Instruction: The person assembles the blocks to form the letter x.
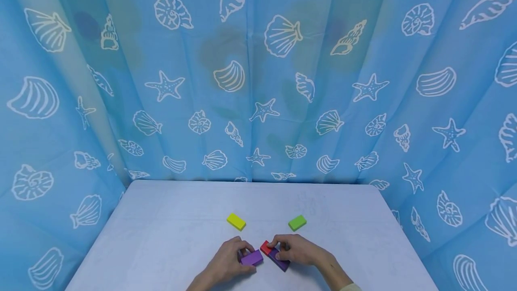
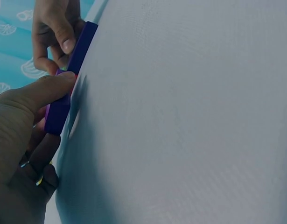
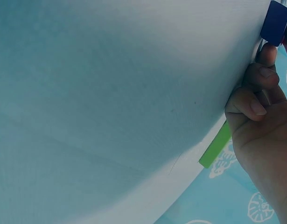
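My left hand (image 1: 231, 262) grips a purple block (image 1: 252, 258) between thumb and fingers, tilted above the white table. In the left wrist view the thumb lies along that block (image 2: 58, 112). Just right of it, a red block (image 1: 265, 247) and a dark purple block (image 1: 279, 262) sit end to end in a slanted line. My right hand (image 1: 300, 249) holds the dark purple block, with a curled finger over the red one. From the right wrist, the dark block's end (image 3: 275, 23) shows beyond the fingers; the red one is mostly hidden.
A yellow block (image 1: 236, 222) lies behind my left hand, and a green block (image 1: 297, 222) behind my right hand. Both rest on the white table (image 1: 169, 219). A blue curtain (image 1: 250, 80) with white shells surrounds the table's back and sides.
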A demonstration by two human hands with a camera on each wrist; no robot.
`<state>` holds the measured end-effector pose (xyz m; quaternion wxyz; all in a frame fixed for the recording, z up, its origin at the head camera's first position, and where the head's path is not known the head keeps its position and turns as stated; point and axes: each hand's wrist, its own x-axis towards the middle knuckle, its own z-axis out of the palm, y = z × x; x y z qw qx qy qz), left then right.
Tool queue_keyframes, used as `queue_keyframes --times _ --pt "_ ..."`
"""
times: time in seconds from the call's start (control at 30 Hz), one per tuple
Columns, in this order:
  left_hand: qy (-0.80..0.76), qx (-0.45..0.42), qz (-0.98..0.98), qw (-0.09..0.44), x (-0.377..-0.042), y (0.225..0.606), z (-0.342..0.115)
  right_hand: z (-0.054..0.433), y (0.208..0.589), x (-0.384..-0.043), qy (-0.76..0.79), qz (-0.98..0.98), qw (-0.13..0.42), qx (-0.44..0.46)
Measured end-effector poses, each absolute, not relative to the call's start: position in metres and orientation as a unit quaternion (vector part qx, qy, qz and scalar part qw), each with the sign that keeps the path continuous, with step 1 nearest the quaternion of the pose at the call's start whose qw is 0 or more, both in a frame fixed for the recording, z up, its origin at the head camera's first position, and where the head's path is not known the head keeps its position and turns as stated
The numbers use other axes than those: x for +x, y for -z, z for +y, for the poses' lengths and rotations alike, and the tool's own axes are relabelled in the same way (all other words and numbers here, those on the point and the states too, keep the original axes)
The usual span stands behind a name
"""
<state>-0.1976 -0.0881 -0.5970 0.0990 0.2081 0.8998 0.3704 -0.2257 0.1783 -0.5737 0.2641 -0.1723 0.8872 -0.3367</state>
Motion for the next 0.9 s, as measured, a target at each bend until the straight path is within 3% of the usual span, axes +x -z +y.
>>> queue_keyframes --times 0.9 --pt "-0.392 0.161 0.902 0.084 -0.193 0.602 -0.077 0.177 0.571 -0.224 0.356 0.877 0.264 -0.184"
